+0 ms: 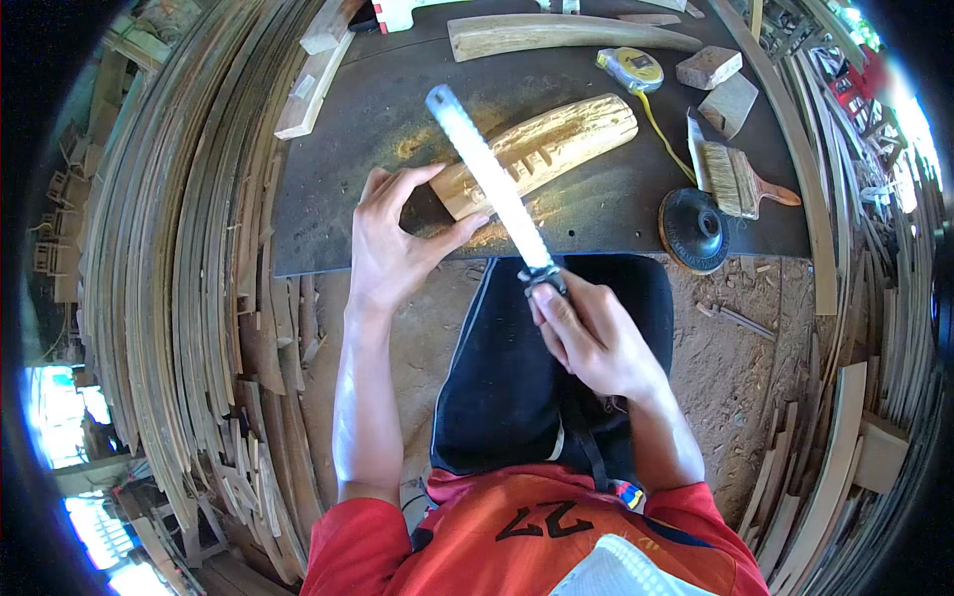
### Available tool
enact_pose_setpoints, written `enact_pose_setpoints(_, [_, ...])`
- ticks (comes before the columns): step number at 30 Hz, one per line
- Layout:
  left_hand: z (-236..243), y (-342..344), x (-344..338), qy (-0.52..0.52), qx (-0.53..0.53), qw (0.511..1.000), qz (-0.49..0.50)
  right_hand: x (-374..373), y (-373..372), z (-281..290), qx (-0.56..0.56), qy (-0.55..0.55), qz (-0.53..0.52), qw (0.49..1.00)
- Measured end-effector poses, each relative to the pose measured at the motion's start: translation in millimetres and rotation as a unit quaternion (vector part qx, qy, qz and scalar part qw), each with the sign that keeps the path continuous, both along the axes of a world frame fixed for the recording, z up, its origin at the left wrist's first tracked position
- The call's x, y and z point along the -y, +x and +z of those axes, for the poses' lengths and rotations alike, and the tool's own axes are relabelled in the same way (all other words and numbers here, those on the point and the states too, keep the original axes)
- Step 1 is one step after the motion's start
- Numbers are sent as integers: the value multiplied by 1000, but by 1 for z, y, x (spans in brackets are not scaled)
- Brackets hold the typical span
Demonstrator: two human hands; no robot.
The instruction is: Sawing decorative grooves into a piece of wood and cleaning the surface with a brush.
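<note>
A pale piece of wood with shallow notches cut in its upper face lies slanted on the dark worktable. My left hand holds its near left end, thumb on the near edge and forefinger on the far edge. In my right hand is a long narrow hand tool, its bright metal blade rising from a dark collar; the fingers close round the handle. The blade crosses above the wood and points to the far left. Glare hides its surface, and I cannot tell whether it touches the wood.
Sawdust lies on the worktable. Along its right side are a yellow tape measure, wood blocks, a brush and a round black disc. A curved wood piece lies behind. Stacked wood strips flank the left.
</note>
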State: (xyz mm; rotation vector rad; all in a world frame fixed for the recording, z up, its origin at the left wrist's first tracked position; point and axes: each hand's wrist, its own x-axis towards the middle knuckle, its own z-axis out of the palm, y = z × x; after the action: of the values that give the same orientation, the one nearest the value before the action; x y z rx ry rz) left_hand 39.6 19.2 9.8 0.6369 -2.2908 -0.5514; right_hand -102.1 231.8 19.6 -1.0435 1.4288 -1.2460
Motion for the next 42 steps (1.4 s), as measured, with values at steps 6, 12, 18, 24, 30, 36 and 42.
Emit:
enact_pose_setpoints(6, [1,0,1,1,15,1000,5,0,-6,0,-257,-5,-90,962])
enact_pose_setpoints(12, [11,-4,1,-26,-58,997,-43,-10,-2,-16,-204,-8,-88,975])
enact_pose_setpoints(18, [29,-1,-2,-121,29,987,-97,-38,-3,-12,-78,32,-101,991])
enact_pose_setpoints(24, [49,28,30,35,-32,993,105,-45,-2,-10,-55,38,-118,991])
enact_pose_setpoints(30, [33,38,12,-4,75,996,51,-33,-1,-4,-183,6,-86,979])
enact_pose_setpoints(36, [10,11,5,-53,23,998,-19,-18,15,-7,-347,-39,-114,930])
enact_pose_setpoints(42, [-5,4,9,9,-11,999,-34,-14,20,-2,-466,-10,-105,878])
